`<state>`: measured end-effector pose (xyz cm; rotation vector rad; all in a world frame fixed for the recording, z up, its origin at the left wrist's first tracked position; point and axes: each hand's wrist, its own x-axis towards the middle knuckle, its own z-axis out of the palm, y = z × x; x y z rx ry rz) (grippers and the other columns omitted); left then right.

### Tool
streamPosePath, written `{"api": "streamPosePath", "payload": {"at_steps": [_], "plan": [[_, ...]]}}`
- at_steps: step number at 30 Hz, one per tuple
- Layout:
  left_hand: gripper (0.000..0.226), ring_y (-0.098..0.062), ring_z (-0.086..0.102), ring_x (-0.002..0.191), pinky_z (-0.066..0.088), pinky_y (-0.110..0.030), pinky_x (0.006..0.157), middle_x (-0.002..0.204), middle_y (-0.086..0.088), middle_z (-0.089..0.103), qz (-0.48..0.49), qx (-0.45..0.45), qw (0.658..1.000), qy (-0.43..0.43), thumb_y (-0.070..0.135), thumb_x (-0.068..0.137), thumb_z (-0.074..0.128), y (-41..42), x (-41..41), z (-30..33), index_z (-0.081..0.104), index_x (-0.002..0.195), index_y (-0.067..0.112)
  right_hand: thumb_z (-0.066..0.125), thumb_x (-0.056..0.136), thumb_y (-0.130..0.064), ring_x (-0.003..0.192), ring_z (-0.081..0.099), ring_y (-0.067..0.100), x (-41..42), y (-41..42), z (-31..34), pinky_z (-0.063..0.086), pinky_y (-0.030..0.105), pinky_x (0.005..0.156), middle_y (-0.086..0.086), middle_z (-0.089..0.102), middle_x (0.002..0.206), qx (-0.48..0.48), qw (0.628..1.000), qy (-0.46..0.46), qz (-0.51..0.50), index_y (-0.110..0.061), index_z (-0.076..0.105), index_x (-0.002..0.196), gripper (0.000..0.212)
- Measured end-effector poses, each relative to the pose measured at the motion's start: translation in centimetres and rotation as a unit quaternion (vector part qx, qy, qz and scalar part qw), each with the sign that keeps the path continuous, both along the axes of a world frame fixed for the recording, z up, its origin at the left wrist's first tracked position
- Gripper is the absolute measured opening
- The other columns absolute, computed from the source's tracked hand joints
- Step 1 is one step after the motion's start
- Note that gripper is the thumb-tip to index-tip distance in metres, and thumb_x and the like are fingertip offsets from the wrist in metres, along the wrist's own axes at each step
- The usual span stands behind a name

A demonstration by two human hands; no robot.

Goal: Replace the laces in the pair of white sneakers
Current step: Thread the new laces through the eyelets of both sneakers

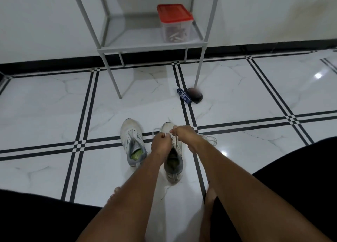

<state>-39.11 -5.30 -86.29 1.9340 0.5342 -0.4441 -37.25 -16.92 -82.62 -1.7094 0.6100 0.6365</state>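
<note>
Two white sneakers stand side by side on the tiled floor, toes pointing away from me. The left sneaker (132, 140) has no lace that I can see in its eyelets. Over the right sneaker (173, 163) both my hands work at the lacing. My left hand (161, 141) pinches a white lace end near the front eyelets. My right hand (184, 133) pinches the lace (209, 138) too, and its loose length trails onto the floor to the right of the shoe.
A grey metal rack (145, 46) stands against the wall ahead, with a clear box with a red lid (175, 22) on its low shelf. A blue packet (183, 95) and a dark bundle (196, 95) lie by the rack's leg. My bare feet and dark-clothed knees frame the bottom.
</note>
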Motion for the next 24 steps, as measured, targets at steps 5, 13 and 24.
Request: {"api": "streamPosePath", "payload": {"at_steps": [5,13,24], "plan": [[0.038,-0.025,0.064,0.079,0.048,-0.034,0.073,0.1,-0.01,0.075,0.001,-0.015,0.998,-0.062,0.028,0.108,0.044,-0.3,3.1,7.8,0.074,0.099,0.006,0.059,0.103,-0.022,0.096,0.062,0.019,2.8,-0.5,6.8,0.042,0.038,0.081,0.001,0.074,0.106,-0.021,0.998,-0.055,-0.001,-0.016,0.072,0.094,0.016],[0.032,-0.02,0.062,0.087,0.046,-0.032,0.078,0.099,-0.007,0.073,-0.048,-0.027,0.987,-0.149,0.023,0.107,0.045,0.1,5.1,19.5,0.071,0.097,0.006,0.059,0.101,-0.024,0.072,0.054,0.022,4.5,-2.7,17.8,0.044,0.033,0.064,0.004,0.066,0.079,-0.115,0.979,-0.149,0.075,-0.012,0.072,0.092,0.02],[0.024,-0.009,0.064,0.079,0.049,-0.029,0.072,0.085,0.009,0.071,-0.158,0.022,0.947,-0.279,0.029,0.106,0.058,3.1,3.5,26.4,0.077,0.098,0.017,0.058,0.108,-0.026,0.069,0.062,0.005,2.2,-2.5,22.2,0.043,0.017,0.052,-0.004,0.074,0.088,-0.119,0.942,-0.305,0.072,-0.02,0.077,0.096,0.024]]}}
